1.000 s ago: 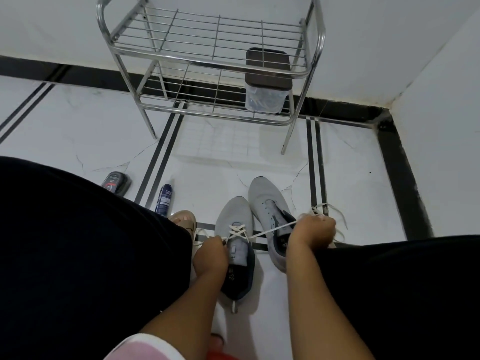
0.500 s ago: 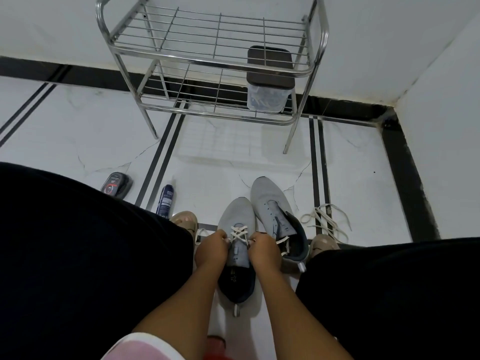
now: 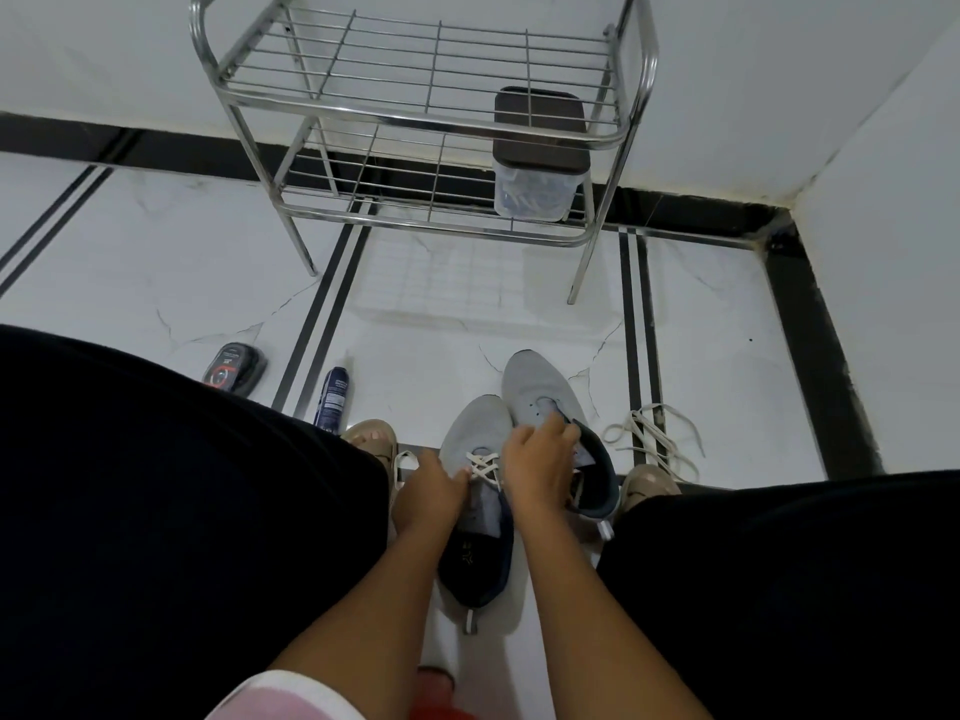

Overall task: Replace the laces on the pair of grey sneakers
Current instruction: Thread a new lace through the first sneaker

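— Where are the grey sneakers?

— Side by side on the white floor [image 3: 727,314] between the person's knees, toes toward the metal rack [image 3: 431,122]. The near sneaker [image 3: 478,433] has a white lace [image 3: 483,466] crossed through its lower eyelets; the far sneaker [image 3: 535,387] shows bare eyelets.

— And the hands?

— The left hand [image 3: 423,493] pinches the lace at the near sneaker's left side. The right hand [image 3: 540,459] lies spread over the far sneaker's opening, fingers loose; whether it grips anything I cannot tell.

— Anything else?

— A loose lace [image 3: 649,433] lies on the floor near the right wall.
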Demonstrator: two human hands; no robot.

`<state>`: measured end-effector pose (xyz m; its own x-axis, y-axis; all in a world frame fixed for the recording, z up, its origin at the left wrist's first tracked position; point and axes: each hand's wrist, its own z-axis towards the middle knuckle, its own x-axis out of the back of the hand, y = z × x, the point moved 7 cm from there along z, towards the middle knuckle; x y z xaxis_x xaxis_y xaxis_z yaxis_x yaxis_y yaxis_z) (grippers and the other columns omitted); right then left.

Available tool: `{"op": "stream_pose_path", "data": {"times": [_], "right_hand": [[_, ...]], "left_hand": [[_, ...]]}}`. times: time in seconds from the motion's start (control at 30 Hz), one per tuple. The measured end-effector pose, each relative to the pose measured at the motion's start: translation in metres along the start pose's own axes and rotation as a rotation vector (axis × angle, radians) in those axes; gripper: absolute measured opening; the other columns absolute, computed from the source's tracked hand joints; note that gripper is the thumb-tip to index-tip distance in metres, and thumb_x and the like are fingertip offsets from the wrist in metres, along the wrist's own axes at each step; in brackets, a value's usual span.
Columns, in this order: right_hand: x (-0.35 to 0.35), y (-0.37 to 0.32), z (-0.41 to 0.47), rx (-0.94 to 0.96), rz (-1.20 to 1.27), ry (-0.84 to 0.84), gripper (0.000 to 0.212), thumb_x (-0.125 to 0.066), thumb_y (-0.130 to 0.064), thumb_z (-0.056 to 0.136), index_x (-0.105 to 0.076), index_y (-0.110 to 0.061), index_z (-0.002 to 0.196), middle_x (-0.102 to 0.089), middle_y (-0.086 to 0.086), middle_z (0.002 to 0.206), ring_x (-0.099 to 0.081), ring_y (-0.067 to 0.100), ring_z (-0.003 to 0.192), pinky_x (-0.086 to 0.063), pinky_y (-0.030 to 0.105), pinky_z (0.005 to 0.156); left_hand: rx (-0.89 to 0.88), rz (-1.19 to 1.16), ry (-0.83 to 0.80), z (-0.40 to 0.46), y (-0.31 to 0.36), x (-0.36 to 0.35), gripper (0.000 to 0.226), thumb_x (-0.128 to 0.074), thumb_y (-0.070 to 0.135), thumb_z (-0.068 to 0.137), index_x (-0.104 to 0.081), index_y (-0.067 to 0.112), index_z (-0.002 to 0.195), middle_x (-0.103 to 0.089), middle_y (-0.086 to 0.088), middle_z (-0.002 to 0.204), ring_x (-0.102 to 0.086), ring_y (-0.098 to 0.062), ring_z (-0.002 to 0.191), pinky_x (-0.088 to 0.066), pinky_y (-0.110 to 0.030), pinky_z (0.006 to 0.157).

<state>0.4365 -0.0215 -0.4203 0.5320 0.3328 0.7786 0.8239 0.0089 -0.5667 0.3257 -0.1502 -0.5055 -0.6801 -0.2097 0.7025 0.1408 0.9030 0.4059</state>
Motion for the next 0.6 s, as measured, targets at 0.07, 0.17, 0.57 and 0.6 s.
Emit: {"op": "stream_pose_path", "data": {"times": [0.07, 0.17, 0.57, 0.6], "right_hand": [[0.023, -0.029, 0.012, 0.097, 0.043, 0.083, 0.045, -0.039, -0.01, 0.095, -0.038, -0.003, 0.139, -0.042, 0.017, 0.128, -0.052, 0.034, 0.109, -0.046, 0.039, 0.082], [0.041, -0.065, 0.021, 0.277, 0.139, 0.011, 0.052, -0.036, 0.004, 0.094, -0.038, -0.007, 0.144, -0.056, 0.01, 0.12, -0.056, 0.025, 0.107, -0.044, 0.026, 0.083], [-0.052, 0.009, -0.041, 0.255, -0.435, -0.409, 0.022, -0.053, -0.022, 0.09, -0.073, -0.027, 0.098, -0.069, 0.001, 0.104, -0.057, 0.024, 0.107, -0.038, 0.034, 0.097], [-0.054, 0.008, -0.042, 0.274, -0.471, -0.391, 0.023, -0.053, -0.021, 0.09, -0.073, -0.027, 0.099, -0.068, 0.0, 0.105, -0.055, 0.022, 0.109, -0.033, 0.035, 0.098]], "left_hand": [[-0.045, 0.148, -0.076, -0.006, 0.005, -0.006, 0.046, -0.056, 0.049, 0.084, -0.049, 0.017, 0.117, -0.06, -0.008, 0.116, -0.058, -0.028, 0.108, -0.047, -0.034, 0.083], [-0.097, 0.287, -0.08, -0.012, 0.007, -0.004, 0.028, -0.052, 0.03, 0.09, -0.056, 0.016, 0.114, -0.059, -0.01, 0.118, -0.058, -0.027, 0.111, -0.047, -0.033, 0.083], [0.028, -0.4, -0.134, -0.005, -0.022, -0.01, 0.028, -0.058, 0.004, 0.09, -0.07, 0.014, 0.113, -0.067, -0.008, 0.119, -0.061, -0.027, 0.11, -0.046, -0.032, 0.1], [0.026, -0.408, -0.136, -0.003, -0.023, -0.011, 0.029, -0.057, 0.004, 0.09, -0.07, 0.014, 0.114, -0.067, -0.009, 0.12, -0.061, -0.027, 0.111, -0.046, -0.032, 0.101]]}}
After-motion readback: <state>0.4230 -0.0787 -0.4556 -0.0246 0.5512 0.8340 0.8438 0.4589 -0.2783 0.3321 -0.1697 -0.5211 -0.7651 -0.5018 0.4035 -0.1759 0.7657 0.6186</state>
